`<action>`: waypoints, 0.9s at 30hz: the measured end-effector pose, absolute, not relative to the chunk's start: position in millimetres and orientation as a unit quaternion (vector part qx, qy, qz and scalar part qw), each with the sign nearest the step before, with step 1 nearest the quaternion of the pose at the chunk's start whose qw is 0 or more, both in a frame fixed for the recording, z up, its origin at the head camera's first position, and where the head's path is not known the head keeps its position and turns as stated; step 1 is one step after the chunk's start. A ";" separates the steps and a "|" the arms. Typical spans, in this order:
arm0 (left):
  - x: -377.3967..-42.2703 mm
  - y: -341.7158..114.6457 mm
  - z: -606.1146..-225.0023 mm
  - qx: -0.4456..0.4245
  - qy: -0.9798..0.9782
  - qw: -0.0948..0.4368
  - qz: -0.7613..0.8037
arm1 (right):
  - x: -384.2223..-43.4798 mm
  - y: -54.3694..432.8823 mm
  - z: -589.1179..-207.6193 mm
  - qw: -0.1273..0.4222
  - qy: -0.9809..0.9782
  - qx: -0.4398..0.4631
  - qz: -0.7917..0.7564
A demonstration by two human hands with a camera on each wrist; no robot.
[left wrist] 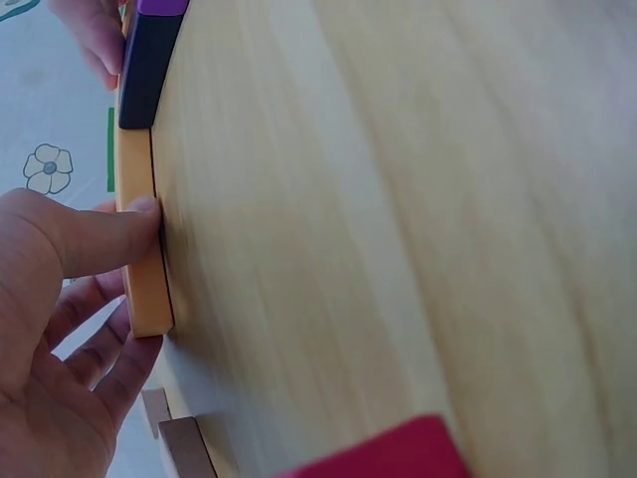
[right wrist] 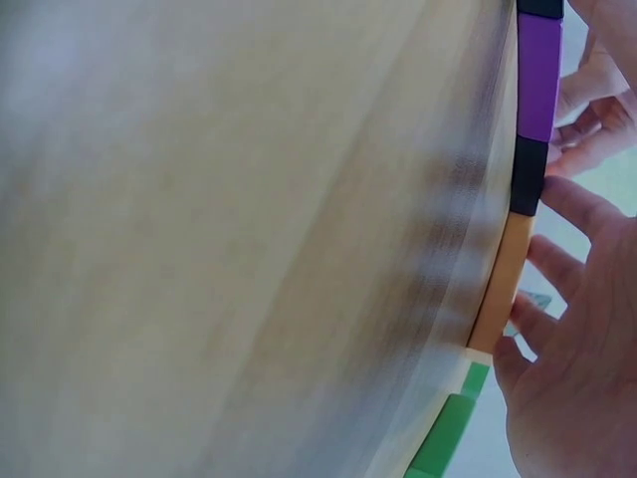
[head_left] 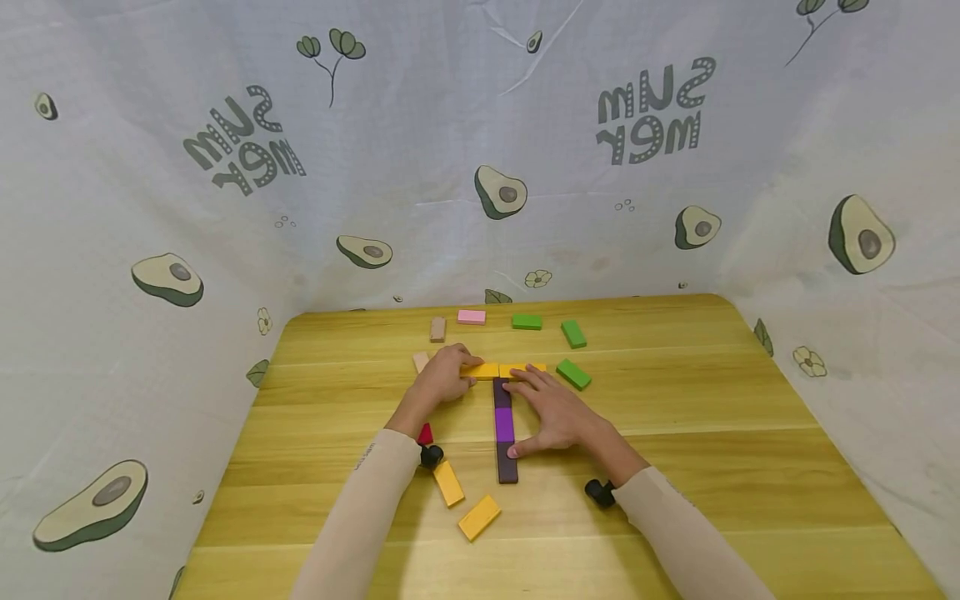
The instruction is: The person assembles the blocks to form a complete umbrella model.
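Observation:
On the wooden table several flat blocks form a T in the head view. Two yellow blocks lie end to end across the top: a left one [head_left: 487, 372] and a right one [right wrist: 503, 284]. Below them runs a stem of an upper dark block [head_left: 502, 396], a purple block [head_left: 504, 425] and a lower dark block [head_left: 507, 470]. My left hand [head_left: 444, 377] pinches the left yellow block, thumb on its near side. Spread over the T's right side, my right hand [head_left: 558, 414] touches the right yellow block and the upper dark block with its fingertips. Its thumb touches the lower dark block.
Around the T lie loose blocks: a pink one [head_left: 472, 317], a brown one [head_left: 438, 329], several green ones [head_left: 573, 374], a red one [head_left: 426, 434] partly hidden by the left arm, and two yellow ones [head_left: 479, 517] nearer me. Patterned white cloth [head_left: 420, 192] surrounds the table.

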State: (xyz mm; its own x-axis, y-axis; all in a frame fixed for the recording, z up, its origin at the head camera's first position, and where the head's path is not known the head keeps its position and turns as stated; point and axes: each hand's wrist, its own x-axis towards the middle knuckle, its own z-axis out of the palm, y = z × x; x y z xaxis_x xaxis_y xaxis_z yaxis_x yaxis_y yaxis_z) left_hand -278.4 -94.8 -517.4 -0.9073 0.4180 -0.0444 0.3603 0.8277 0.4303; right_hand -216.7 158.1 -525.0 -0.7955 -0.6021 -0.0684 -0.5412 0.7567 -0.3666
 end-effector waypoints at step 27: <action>-270.8 -92.9 -517.1 0.199 0.953 0.064 0.221 | -215.2 158.2 -525.8 0.095 0.932 -0.305 -0.172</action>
State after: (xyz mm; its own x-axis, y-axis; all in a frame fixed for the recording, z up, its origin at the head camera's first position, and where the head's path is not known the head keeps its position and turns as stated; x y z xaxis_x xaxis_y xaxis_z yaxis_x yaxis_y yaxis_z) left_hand -270.8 -92.9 -517.1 -0.9127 0.4071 -0.0346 0.3501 0.8230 0.4473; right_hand -215.2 158.2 -525.8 -0.7961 -0.6009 -0.0714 -0.5357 0.7546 -0.3789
